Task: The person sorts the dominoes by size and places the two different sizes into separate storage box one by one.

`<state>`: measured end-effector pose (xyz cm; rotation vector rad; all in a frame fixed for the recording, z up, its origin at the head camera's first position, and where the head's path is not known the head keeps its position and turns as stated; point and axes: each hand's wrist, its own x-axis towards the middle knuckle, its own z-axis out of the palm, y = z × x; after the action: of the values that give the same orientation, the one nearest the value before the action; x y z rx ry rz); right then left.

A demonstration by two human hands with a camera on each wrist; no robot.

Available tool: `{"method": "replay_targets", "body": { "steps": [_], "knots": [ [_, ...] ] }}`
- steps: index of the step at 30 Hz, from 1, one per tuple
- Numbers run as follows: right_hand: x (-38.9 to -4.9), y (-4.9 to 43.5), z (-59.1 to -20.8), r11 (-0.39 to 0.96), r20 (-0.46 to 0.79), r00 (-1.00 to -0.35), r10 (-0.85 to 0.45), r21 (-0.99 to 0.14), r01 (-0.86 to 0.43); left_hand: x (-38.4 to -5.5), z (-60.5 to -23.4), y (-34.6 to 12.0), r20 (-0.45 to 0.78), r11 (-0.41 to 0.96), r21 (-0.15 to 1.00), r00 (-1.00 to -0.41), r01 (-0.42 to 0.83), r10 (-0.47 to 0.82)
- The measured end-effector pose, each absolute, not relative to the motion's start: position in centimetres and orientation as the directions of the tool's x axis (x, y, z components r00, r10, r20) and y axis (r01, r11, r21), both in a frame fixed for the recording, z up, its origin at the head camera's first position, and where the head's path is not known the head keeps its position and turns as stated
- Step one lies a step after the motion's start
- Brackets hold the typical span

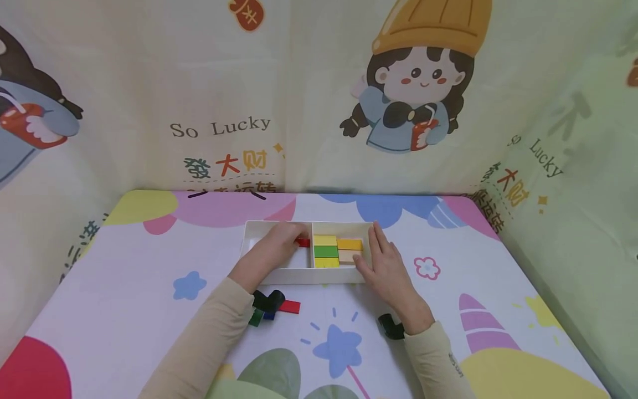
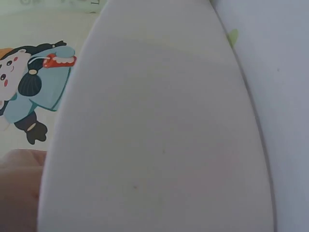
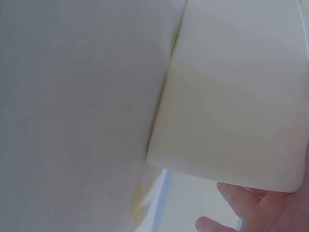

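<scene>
A white two-compartment box (image 1: 284,276) lies across the table in the head view. My left hand (image 1: 276,244) reaches into its left compartment, fingers curled, pinching a red block (image 1: 303,243) beside the divider. My right hand (image 1: 391,274) rests at the box's right end, fingers straight along the outer wall. Its thumb reaches over the rim near a beige block (image 1: 347,256). Also in the right compartment are yellow blocks (image 1: 326,262), a green block (image 1: 326,251) and an orange block (image 1: 350,244). Both wrist views mostly show the box's outer wall; the left fingertips are partly hidden.
Near my left wrist, a red block (image 1: 290,307), a dark green block (image 1: 256,318) and a partly hidden blue block (image 1: 269,316) lie on the patterned table (image 1: 209,244). Black wrist devices (image 1: 391,327) are worn on both arms. A printed curtain (image 1: 324,111) surrounds the table's back and sides.
</scene>
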<state>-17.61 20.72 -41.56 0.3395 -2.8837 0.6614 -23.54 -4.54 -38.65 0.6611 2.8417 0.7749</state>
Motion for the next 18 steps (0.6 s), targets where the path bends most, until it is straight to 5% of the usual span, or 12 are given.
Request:
{"method": "replay_targets", "body": {
  "steps": [8, 18],
  "knots": [
    [-17.55, 20.69, -41.4, 0.875, 0.192, -0.964, -0.185, -0.414, -0.25, -23.38, -38.68, -4.88, 0.039, 0.725, 0.483, -0.84, 0.49, 0.542],
    [-17.58, 20.77, -41.53, 0.873, 0.191, -0.964, -0.185, -0.418, -0.251, -23.5, -38.8, -5.08, 0.001, 0.708, 0.533, -0.837, 0.463, 0.547]
  ]
}}
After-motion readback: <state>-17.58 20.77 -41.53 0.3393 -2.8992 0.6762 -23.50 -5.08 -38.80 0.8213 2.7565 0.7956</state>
